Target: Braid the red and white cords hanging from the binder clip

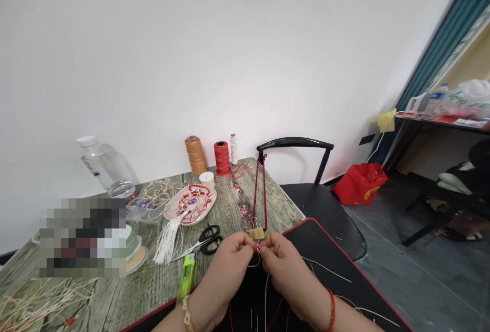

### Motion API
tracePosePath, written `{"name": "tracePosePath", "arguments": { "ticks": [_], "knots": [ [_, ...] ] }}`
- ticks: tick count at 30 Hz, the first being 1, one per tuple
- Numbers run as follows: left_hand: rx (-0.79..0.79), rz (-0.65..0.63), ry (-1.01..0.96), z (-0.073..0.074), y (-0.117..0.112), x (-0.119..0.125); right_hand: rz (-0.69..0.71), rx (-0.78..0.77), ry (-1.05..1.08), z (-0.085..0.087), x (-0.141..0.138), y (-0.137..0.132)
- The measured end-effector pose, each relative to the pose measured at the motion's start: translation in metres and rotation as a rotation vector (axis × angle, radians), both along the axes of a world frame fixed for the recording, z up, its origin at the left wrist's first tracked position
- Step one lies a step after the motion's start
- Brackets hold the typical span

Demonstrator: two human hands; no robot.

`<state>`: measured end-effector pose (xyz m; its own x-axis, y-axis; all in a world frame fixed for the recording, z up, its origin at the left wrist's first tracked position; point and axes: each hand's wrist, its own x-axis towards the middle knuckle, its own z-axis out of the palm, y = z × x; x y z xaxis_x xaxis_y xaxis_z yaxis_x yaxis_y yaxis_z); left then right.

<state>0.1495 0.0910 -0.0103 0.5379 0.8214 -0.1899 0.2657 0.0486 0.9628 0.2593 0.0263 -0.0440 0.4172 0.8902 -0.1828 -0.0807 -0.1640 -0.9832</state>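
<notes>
Cord work (259,247) of thin red and white strands sits between your fingertips, over the far part of the black mat (337,255), just on the near side of a gold-coloured clip (256,233). Your left hand (233,256) pinches it from the left, thumb and forefinger closed; your right hand (282,254) pinches from the right in the same way, though you hide too much to tell which strand each hand grips. A small white loop hangs below your fingers, and loose strands trail over the mat toward you. Dark red cords (265,194) run from the clip toward the far side. To the left of your hands, on the wooden table (283,204), you have black-handled scissors (205,240), a yellow-green cutter (187,277) near your left forearm, and a pink plate (213,197) of red and white cords; farther off stand an orange-brown spool (196,155), a red spool (222,158) and a white spool (234,149)
</notes>
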Motion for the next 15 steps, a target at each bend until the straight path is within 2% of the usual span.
{"name": "tracePosePath", "arguments": {
  "ticks": [4,8,12,15],
  "knots": [
    [-0.028,0.002,-0.01,0.003,0.001,0.0,-0.016,0.051,-0.066,0.003,-0.001,-0.002],
    [-0.124,0.002,-0.01,0.002,0.002,-0.001,-0.005,0.043,-0.089,0.007,-0.003,-0.003],
    [-0.229,-0.017,-0.021,0.001,0.002,-0.002,0.05,0.005,-0.094,0.012,-0.002,-0.004],
    [-0.299,-0.027,-0.04,0.003,0.004,-0.003,0.1,0.045,-0.137,0.017,0.0,-0.007]
  ]
}}
